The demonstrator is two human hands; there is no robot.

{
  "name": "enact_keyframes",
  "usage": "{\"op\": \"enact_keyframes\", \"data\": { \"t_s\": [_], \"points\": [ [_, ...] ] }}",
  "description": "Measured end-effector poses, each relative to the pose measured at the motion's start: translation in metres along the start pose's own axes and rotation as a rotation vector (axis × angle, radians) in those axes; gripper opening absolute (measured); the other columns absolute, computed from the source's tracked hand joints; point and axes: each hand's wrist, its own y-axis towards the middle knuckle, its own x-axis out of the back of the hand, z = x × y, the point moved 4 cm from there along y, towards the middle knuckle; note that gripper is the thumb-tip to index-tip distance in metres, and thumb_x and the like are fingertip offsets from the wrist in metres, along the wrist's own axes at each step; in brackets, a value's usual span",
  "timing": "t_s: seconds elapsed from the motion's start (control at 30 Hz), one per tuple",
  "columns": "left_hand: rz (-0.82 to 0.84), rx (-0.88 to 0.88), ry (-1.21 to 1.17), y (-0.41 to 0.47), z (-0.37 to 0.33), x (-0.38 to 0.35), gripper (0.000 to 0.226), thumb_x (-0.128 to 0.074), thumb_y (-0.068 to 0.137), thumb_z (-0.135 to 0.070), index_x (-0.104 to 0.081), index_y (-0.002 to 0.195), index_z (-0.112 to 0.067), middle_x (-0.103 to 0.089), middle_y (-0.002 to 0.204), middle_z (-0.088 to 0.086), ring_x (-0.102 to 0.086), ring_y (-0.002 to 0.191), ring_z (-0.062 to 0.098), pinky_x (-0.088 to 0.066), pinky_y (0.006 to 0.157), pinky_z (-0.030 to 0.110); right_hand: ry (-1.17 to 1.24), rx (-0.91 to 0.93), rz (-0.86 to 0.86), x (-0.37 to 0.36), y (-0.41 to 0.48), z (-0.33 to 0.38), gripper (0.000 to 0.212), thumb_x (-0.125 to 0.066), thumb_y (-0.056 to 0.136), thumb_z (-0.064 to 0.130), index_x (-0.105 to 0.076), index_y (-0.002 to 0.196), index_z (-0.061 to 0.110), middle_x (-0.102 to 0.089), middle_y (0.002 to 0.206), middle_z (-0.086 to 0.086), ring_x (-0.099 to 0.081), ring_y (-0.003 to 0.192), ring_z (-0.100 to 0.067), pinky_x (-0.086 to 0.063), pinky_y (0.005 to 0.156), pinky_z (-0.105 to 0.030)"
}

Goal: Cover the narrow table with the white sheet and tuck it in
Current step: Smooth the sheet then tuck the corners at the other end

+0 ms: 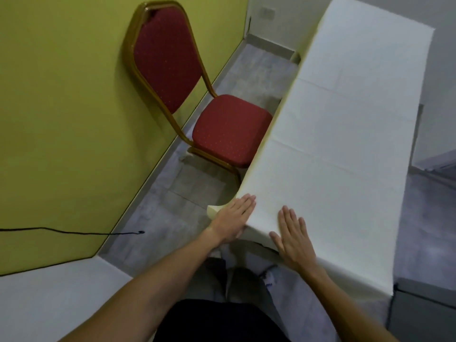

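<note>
The white sheet (340,134) lies spread over the whole narrow table, which runs away from me to the upper right; faint fold creases cross it. My left hand (233,218) is flat, fingers straight, pressing the sheet at the near left corner, partly over the edge. A flap of sheet (214,209) sticks out beside that hand. My right hand (292,233) rests flat on the sheet at the near end, fingers straight. The table itself is hidden under the cloth.
A red padded chair (229,129) with a gold frame stands close to the table's left side. Behind it is a yellow-green wall (61,107). A black cable (74,232) runs along the wall to the grey floor (158,218). My legs stand at the near end.
</note>
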Motion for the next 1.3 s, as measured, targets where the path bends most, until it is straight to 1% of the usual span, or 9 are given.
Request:
{"op": "enact_keyframes", "data": {
  "t_s": [0.13, 0.27, 0.4, 0.53, 0.67, 0.83, 0.97, 1.17, 1.3],
  "points": [
    [-0.003, 0.229, -0.093, -0.029, 0.033, -0.003, 0.083, -0.052, 0.095, -0.038, -0.006, 0.155, -0.003, -0.008, 0.163, 0.015, -0.008, 0.150, 0.029, -0.006, 0.119, 0.036, 0.001, -0.035, 0.055, 0.001, -0.007, -0.012, 0.075, -0.014, 0.104, 0.059, 0.008, 0.158, 0.012, 0.024, 0.164, -0.004, 0.020, 0.152, -0.017, 0.020, 0.121, -0.033],
    [0.076, 0.281, -0.131, -0.049, 0.051, -0.018, 0.088, -0.053, 0.094, -0.044, -0.002, 0.155, -0.006, -0.005, 0.163, 0.012, -0.004, 0.151, 0.026, -0.009, 0.122, 0.040, 0.077, -0.022, 0.101, 0.006, 0.006, 0.015, 0.079, -0.018, 0.101, 0.063, 0.015, 0.156, 0.016, 0.030, 0.161, -0.002, 0.020, 0.152, -0.020, 0.012, 0.124, -0.039],
    [0.078, 0.347, -0.216, -0.047, 0.048, -0.027, 0.067, -0.055, 0.096, -0.026, -0.023, 0.152, -0.009, -0.027, 0.158, 0.010, -0.023, 0.146, 0.027, -0.019, 0.119, 0.039, 0.099, 0.161, 0.092, 0.023, 0.036, 0.073, 0.081, -0.014, 0.094, 0.071, 0.017, 0.154, 0.028, 0.033, 0.158, 0.008, 0.030, 0.148, -0.014, 0.021, 0.120, -0.036],
    [-0.037, 0.418, -0.366, -0.040, 0.047, -0.030, 0.031, -0.052, 0.093, -0.016, -0.057, 0.123, -0.017, -0.063, 0.124, 0.007, -0.058, 0.115, 0.024, -0.047, 0.096, 0.037, -0.033, 0.321, 0.041, 0.017, 0.071, 0.104, 0.064, -0.040, 0.101, 0.054, -0.023, 0.157, 0.028, 0.005, 0.168, -0.004, 0.012, 0.154, -0.025, -0.002, 0.125, -0.053],
    [-0.117, 0.415, -0.374, -0.033, 0.049, -0.031, 0.017, -0.053, 0.093, -0.029, -0.060, 0.103, -0.018, -0.065, 0.106, 0.004, -0.059, 0.099, 0.022, -0.047, 0.087, 0.037, -0.082, 0.402, 0.036, 0.011, 0.091, 0.105, 0.053, -0.060, 0.095, 0.044, -0.048, 0.143, 0.025, -0.015, 0.166, -0.014, -0.004, 0.154, -0.035, -0.016, 0.122, -0.059],
    [-0.225, 0.424, -0.366, -0.029, 0.054, -0.044, 0.021, -0.058, 0.092, -0.040, -0.060, 0.096, -0.020, -0.064, 0.099, 0.001, -0.059, 0.090, 0.019, -0.048, 0.080, 0.035, -0.193, 0.475, -0.029, 0.004, 0.099, 0.106, 0.054, -0.068, 0.088, 0.049, -0.056, 0.130, 0.017, -0.023, 0.163, -0.017, -0.008, 0.152, -0.040, -0.004, 0.122, -0.058],
    [-0.306, 0.393, -0.391, -0.027, 0.052, -0.041, 0.015, -0.064, 0.088, -0.029, -0.063, 0.086, -0.015, -0.066, 0.089, 0.004, -0.061, 0.080, 0.021, -0.050, 0.072, 0.036, -0.209, 0.479, -0.057, 0.001, 0.099, 0.108, 0.055, -0.073, 0.085, 0.046, -0.056, 0.126, 0.013, -0.024, 0.163, -0.018, -0.007, 0.152, -0.041, -0.006, 0.122, -0.060],
    [-0.385, 0.437, -0.444, -0.039, 0.049, -0.040, 0.006, -0.070, 0.086, -0.015, -0.068, 0.088, -0.010, -0.069, 0.086, 0.006, -0.064, 0.076, 0.021, -0.051, 0.067, 0.030, -0.159, 0.475, -0.068, 0.004, 0.097, 0.108, 0.052, -0.076, 0.082, 0.042, -0.059, 0.124, 0.016, -0.029, 0.161, -0.016, -0.011, 0.152, -0.040, -0.007, 0.122, -0.060],
    [-0.324, 0.399, -0.457, -0.050, 0.056, -0.039, 0.020, -0.070, 0.085, -0.013, -0.065, 0.104, -0.011, -0.070, 0.100, 0.008, -0.067, 0.089, 0.021, -0.054, 0.077, 0.033, -0.101, 0.492, -0.095, 0.005, 0.097, 0.108, 0.047, -0.074, 0.084, 0.046, -0.058, 0.119, 0.018, -0.034, 0.158, -0.015, -0.015, 0.151, -0.041, -0.011, 0.122, -0.062]
  ]
}}
